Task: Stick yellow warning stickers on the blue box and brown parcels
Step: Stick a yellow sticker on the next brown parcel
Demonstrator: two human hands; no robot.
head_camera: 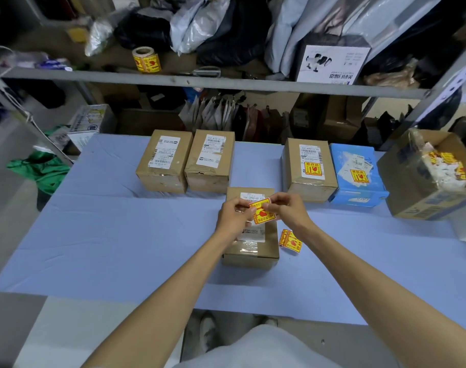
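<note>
A yellow warning sticker (263, 213) with a red mark is pinched between my left hand (233, 217) and my right hand (286, 211), just above a brown parcel (250, 252) in the middle of the table. Two brown parcels (164, 164) (210, 160) at the back left carry only white labels. Another brown parcel (307, 170) and the blue box (358, 175) at the back right each bear a yellow sticker. A small strip of yellow stickers (290, 241) lies to the right of the middle parcel.
An open cardboard box (423, 197) with sticker scraps stands at the right table edge. A sticker roll (146, 59) sits on the metal shelf (200, 81) behind the table. Bags and cartons crowd the shelves. The blue tablecloth (107, 235) covers the table.
</note>
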